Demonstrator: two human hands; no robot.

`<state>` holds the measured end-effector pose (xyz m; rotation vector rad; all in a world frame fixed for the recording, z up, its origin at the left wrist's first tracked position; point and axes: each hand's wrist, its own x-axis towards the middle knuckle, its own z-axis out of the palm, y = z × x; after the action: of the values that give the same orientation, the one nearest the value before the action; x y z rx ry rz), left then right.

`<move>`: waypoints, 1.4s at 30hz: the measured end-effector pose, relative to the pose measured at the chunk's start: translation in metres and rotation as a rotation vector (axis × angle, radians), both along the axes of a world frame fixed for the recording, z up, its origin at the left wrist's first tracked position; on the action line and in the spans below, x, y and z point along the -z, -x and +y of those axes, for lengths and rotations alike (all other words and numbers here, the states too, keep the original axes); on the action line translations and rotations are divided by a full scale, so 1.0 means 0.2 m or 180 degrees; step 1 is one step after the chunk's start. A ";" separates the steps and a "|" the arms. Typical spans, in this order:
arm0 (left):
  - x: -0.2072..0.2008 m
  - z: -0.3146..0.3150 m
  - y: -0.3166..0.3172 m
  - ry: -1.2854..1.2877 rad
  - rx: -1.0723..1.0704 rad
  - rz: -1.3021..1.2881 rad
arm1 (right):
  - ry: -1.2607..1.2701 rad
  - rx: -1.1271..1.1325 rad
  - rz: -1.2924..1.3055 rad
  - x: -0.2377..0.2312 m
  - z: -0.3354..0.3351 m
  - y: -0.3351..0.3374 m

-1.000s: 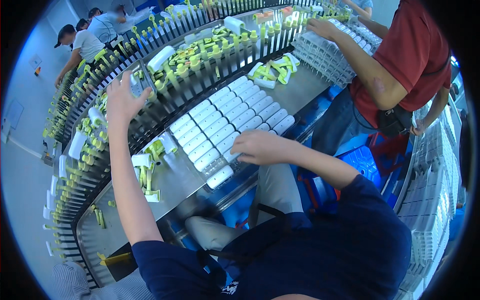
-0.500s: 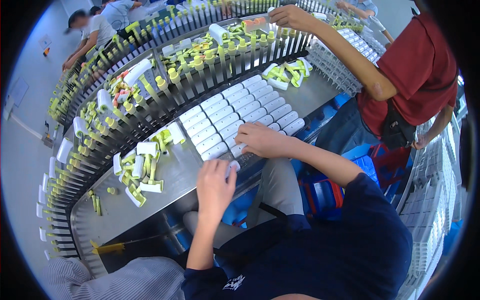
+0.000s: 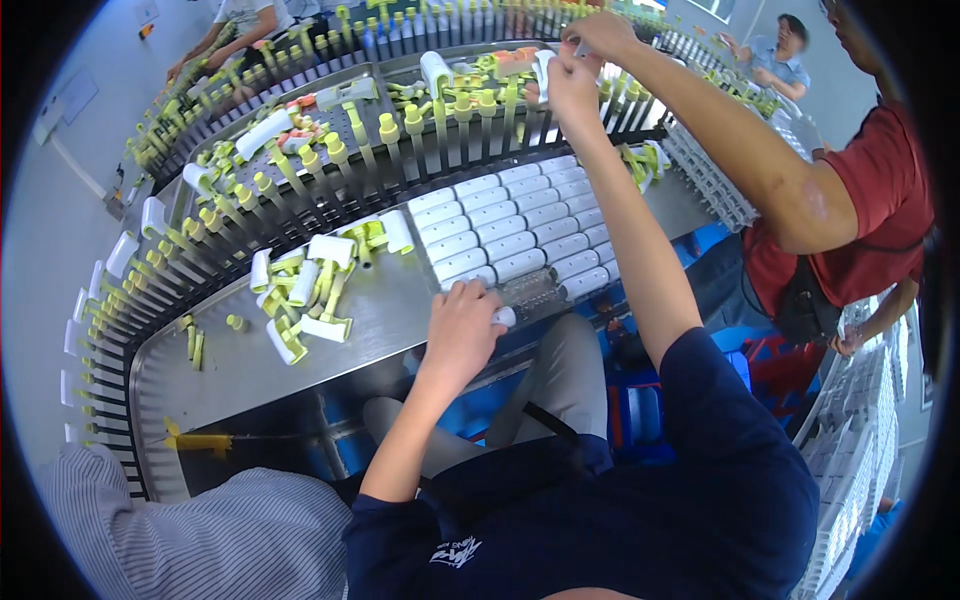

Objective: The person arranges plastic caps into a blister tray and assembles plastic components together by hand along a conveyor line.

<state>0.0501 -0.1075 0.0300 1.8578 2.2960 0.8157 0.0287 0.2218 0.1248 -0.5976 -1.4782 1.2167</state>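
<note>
My left hand [image 3: 462, 330] is closed round a white rounded plastic shell [image 3: 505, 317], whose end peeks out by the fingers at the near edge of a block of white shells [image 3: 520, 228]. Between those shells a bare gap shows the grey tray. My right hand [image 3: 574, 92] reaches far forward to the row of upright posts. Its fingers pinch a curved white plastic cover [image 3: 543, 75]. A co-worker's hand [image 3: 600, 38] is right beside it, at the same posts.
A pile of yellow-green and white plastic parts [image 3: 318, 285] lies left of the shells. Black posts with yellow-green caps [image 3: 388, 128] ring the metal table [image 3: 225, 345]. A co-worker in a red shirt [image 3: 890, 200] stands at the right, near stacked white trays [image 3: 850, 430].
My right hand has left the white shells and gone forward to the posts, now at a curved cover. My left hand stays low by the block. The view has shifted.
</note>
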 end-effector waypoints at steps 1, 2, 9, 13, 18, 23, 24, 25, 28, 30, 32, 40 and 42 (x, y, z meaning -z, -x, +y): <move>0.01 0.00 -0.01 -0.0011 0.0001 0.0079 | 0.0046 0.0085 -0.0167 -0.03 0.02 0.06; 0.01 0.00 -0.02 -0.0019 -0.0003 0.0161 | -0.0450 0.0413 -0.0551 -0.07 0.04 0.12; -0.65 -0.05 0.57 -0.1539 -0.1162 0.0518 | -0.2604 0.0587 -0.2184 -0.21 -0.04 0.31; -0.89 -0.21 1.29 -0.1667 -0.1099 0.2028 | -0.3011 0.0780 -0.2357 -0.08 -0.47 0.43; -0.90 -0.19 1.60 -0.0020 -0.0715 0.0527 | -0.3167 0.0024 -0.1907 -0.01 -0.43 0.38; -0.75 -0.24 1.77 -0.0296 -0.0556 0.0418 | -0.3236 -0.0346 -0.1300 0.01 -0.58 0.33; -0.78 -0.21 1.74 -0.0089 -0.0390 0.0663 | -0.3210 -0.0461 -0.1211 0.01 -0.60 0.30; -0.74 -0.22 1.76 -0.0325 -0.0393 0.1344 | -0.3179 -0.0577 -0.1108 0.00 -0.64 0.28; -0.58 -0.28 1.80 -0.1031 -0.1236 0.2643 | -0.3030 -0.0654 -0.1184 0.00 -0.74 0.14; -0.55 -0.38 1.91 -0.0913 -0.1436 0.2764 | -0.3070 -0.0909 -0.1423 0.05 -0.80 0.01; -0.59 -0.56 2.07 -0.0727 -0.1726 0.2393 | -0.3180 -0.1253 -0.1374 0.15 -0.84 -0.12; -0.31 -0.19 0.79 -0.2914 -0.1798 0.1482 | -0.3221 -0.1288 -0.2618 0.58 -0.58 -0.71; -0.22 -0.05 0.30 -0.1637 -0.0878 0.0283 | -0.2897 -0.1471 -0.2777 0.58 -0.59 -0.71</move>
<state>-0.0098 -0.1168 0.0748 1.7862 2.6216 1.5128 0.1707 0.1047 0.0096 -0.1239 -2.7707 0.4330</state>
